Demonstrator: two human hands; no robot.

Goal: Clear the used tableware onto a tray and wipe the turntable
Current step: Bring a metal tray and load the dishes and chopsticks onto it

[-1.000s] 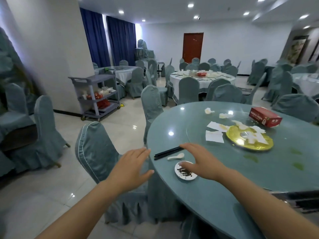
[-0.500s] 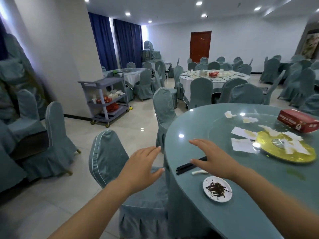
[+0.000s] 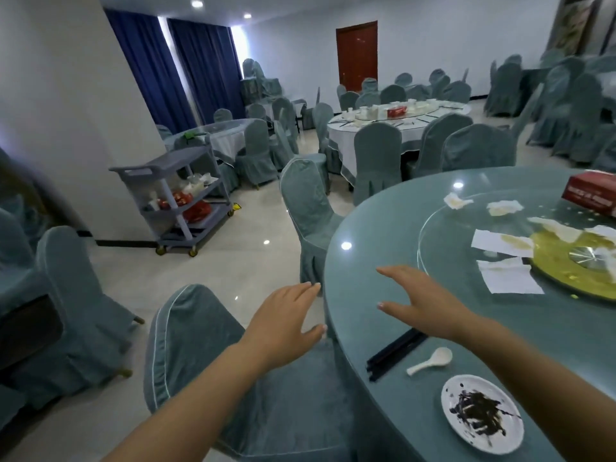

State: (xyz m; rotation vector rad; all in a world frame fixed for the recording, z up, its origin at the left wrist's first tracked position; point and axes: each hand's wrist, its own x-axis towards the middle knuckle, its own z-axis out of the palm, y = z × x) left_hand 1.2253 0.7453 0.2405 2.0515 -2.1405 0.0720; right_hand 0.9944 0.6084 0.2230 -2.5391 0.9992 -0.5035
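We see the left hand (image 3: 286, 323) spread flat with straight fingers, palm down, holding nothing; it hangs over the seat of the cloth-covered chair (image 3: 213, 371) just off the rim of the round counter (image 3: 376, 235). The right hand (image 3: 421, 300) is likewise released, fingers straight and thumb splayed, reaching over the counter's near edge; whether the palm touches the surface we cannot tell from this angle.

Under the right wrist lies a pair of black chopsticks (image 3: 395, 355), slim and straight, and just beside them a small white ceramic spoon (image 3: 431, 361) with a rounded bowl. Nearer to us sits a round white saucer (image 3: 481, 413) smeared with dark sauce and scraps.

The counter wears a smooth blue-green cover with a glossy sheen that catches the ceiling lights. Its glass turntable (image 3: 443, 235) is clear and circular, with a shiny gold hub (image 3: 566, 265) at its middle. Crumpled and flat white paper napkins (image 3: 508, 278), some stained yellow, lie scattered across the glass, and a red tissue box (image 3: 590, 193) rests at the far side.

Well apart, by the wall, stands a grey plastic three-shelf cart (image 3: 180, 201) on castors, carrying white and red items.
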